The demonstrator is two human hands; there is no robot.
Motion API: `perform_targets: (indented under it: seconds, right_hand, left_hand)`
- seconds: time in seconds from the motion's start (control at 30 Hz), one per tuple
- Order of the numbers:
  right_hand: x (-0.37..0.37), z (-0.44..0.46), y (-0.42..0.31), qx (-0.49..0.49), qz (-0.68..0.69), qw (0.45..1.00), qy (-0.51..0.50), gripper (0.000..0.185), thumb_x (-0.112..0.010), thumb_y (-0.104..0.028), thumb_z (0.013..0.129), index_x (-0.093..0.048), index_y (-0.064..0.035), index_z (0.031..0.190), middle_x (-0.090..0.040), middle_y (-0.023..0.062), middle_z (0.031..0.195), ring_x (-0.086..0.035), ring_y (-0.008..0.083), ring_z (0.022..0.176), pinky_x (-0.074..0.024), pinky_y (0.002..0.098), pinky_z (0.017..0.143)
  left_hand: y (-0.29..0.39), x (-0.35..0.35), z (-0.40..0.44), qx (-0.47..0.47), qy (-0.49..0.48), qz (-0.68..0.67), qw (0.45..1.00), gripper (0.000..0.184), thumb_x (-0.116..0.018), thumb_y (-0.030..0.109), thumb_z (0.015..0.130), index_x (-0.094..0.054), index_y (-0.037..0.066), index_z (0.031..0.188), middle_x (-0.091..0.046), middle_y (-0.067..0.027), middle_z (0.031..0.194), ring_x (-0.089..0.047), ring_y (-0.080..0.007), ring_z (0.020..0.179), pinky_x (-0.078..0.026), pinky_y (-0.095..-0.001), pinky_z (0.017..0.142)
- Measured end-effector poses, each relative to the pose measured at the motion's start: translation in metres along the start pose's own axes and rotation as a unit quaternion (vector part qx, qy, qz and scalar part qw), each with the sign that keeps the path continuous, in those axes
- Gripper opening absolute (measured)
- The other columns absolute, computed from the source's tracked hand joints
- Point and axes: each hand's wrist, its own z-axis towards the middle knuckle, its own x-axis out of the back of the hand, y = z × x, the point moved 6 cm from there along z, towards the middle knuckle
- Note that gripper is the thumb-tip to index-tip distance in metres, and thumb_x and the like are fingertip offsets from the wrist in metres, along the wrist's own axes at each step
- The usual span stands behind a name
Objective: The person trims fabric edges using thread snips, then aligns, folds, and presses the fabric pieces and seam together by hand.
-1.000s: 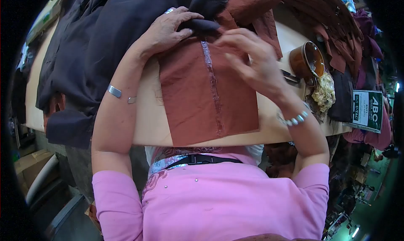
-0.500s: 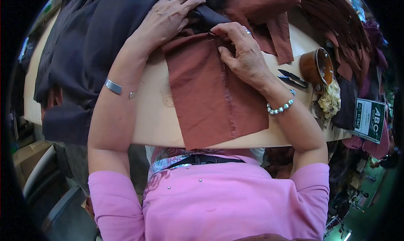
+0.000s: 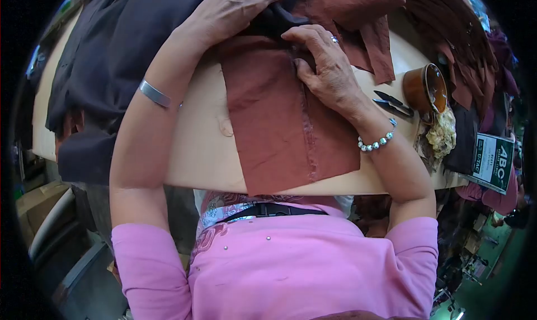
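Observation:
A rust-brown fabric piece (image 3: 268, 113) lies over the table edge, with a rough whitish-purple strip (image 3: 307, 135) running down it. My left hand (image 3: 232, 12) is at the top, on dark fabric (image 3: 156, 46), its fingers bent; whether they grip the cloth cannot be made out. My right hand (image 3: 327, 68) rests at the upper right of the brown piece, thumb and index finger curled towards each other at the strip's top end, where brown and dark cloth meet. What lies between those fingertips is too small to tell.
Right of my right hand lie black snips (image 3: 393, 103), beside a brown pot (image 3: 414, 91) and a yellowish crusted lump (image 3: 442, 133). A green ABC-labelled packet (image 3: 494, 163) is at the table's right edge. More brown cloth (image 3: 447, 35) is heaped at the upper right.
My left hand has moved up along the dark fabric. My right hand came down onto the brown piece's top and its fingers curled in. The brown piece has shifted slightly right.

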Motion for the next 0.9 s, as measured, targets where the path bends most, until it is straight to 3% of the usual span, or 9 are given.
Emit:
perform_targets:
  seconds: [0.07,0.27,0.3,0.4,0.57,0.77,0.9]
  right_hand:
    - [0.000,0.000,0.000,-0.012,0.002,1.000,-0.002,0.041,-0.055,0.000,0.074,-0.052,-0.0121,0.113,-0.052,0.0114,0.109,-0.052,0.0336,0.101,-0.0427,0.0417,0.089]
    - [0.000,0.000,0.000,-0.019,0.004,1.000,-0.006,0.041,-0.055,0.000,0.075,-0.052,-0.0127,0.114,-0.052,0.0114,0.109,-0.052,0.0334,0.101,-0.0439,0.0417,0.089]
    - [0.000,0.000,-0.001,-0.014,-0.001,1.000,-0.005,0.041,-0.055,-0.001,0.075,-0.052,-0.0127,0.114,-0.052,0.0114,0.109,-0.053,0.0334,0.101,-0.0442,0.0418,0.088]
    - [0.000,-0.001,-0.003,-0.001,-0.020,1.000,-0.005,0.041,-0.055,-0.001,0.075,-0.052,-0.0128,0.115,-0.052,0.0114,0.109,-0.053,0.0336,0.100,-0.0447,0.0423,0.087]
    - [-0.003,0.000,-0.003,0.002,-0.051,0.999,-0.003,0.041,-0.055,-0.001,0.075,-0.055,-0.0115,0.114,-0.052,0.0121,0.110,-0.053,0.0338,0.100,-0.0453,0.0423,0.086]
    - [-0.007,0.004,-0.004,-0.020,-0.122,0.992,-0.007,0.036,-0.055,0.000,0.074,-0.061,-0.0067,0.109,-0.053,0.0127,0.109,-0.053,0.0320,0.100,-0.0455,0.0409,0.085]
    - [-0.002,-0.001,0.005,-0.017,-0.019,1.000,0.000,0.031,-0.055,0.001,0.073,-0.066,-0.0066,0.101,-0.053,0.0122,0.107,-0.053,0.0307,0.099,-0.0448,0.0388,0.087]
  left_hand:
    - [-0.005,0.000,-0.001,0.003,0.034,-0.042,0.999,0.035,-0.054,0.004,0.075,-0.053,0.007,0.110,-0.058,-0.0128,0.097,-0.057,-0.0318,0.093,-0.044,-0.0376,0.085]
    - [0.004,0.019,-0.012,0.156,-0.086,-0.095,0.979,0.041,-0.056,0.006,0.070,-0.053,0.006,0.111,-0.059,-0.0174,0.100,-0.053,-0.0339,0.102,-0.043,-0.0412,0.088]
    - [-0.016,-0.008,-0.015,0.170,-0.126,-0.124,0.970,0.040,-0.056,0.003,0.069,-0.053,0.005,0.108,-0.059,-0.0174,0.098,-0.054,-0.0340,0.100,-0.044,-0.0410,0.086]
    - [-0.017,-0.013,-0.010,0.067,-0.064,-0.111,0.990,0.037,-0.055,0.001,0.067,-0.053,0.004,0.104,-0.059,-0.0165,0.098,-0.055,-0.0348,0.096,-0.044,-0.0414,0.084]
    - [-0.003,-0.005,0.006,-0.041,0.069,0.041,0.996,0.008,-0.051,0.005,0.077,-0.052,0.008,0.084,-0.054,-0.0098,0.081,-0.058,-0.0262,0.080,-0.046,-0.0358,0.073]
    - [-0.002,-0.007,0.005,-0.033,0.093,0.081,0.992,0.005,-0.048,0.010,0.080,-0.053,0.009,0.083,-0.054,-0.0081,0.080,-0.057,-0.0237,0.076,-0.046,-0.0358,0.070]
    - [-0.001,-0.008,0.004,-0.022,0.095,0.070,0.993,0.006,-0.048,0.011,0.081,-0.053,0.009,0.084,-0.053,-0.0079,0.080,-0.057,-0.0234,0.077,-0.046,-0.0350,0.070]
